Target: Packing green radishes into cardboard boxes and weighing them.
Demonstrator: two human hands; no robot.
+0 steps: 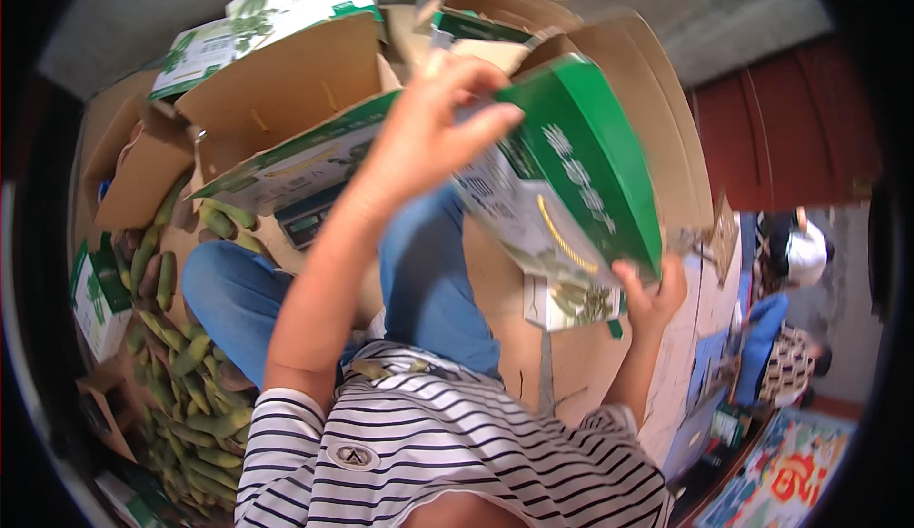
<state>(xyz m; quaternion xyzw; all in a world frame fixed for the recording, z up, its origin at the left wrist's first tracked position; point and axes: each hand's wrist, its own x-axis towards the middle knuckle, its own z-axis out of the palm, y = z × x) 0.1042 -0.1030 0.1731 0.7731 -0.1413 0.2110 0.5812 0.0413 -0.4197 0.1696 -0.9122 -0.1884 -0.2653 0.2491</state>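
A green and white cardboard carton (pixel 581 157) with a yellow rope handle is tilted up in front of me, right of my knees. My right hand (pixel 657 290) grips its lower right corner, thumb on the printed side. My left hand (pixel 457 114) is at the carton's upper left edge, thumb and forefinger apart; the frame does not show whether it touches the board. A large brown flap (pixel 643 99) stands behind the carton. Left of my left forearm lies another open carton (pixel 286 90) with its brown inside showing.
Long green vegetables (pixel 195 404) are heaped on the left. A dark scale-like device (pixel 305 228) is beyond my left knee. More cartons (pixel 305 4) stand at the back. A printed white and green carton (pixel 571 301) lies beneath the held one. People (pixel 790 347) are at the far right.
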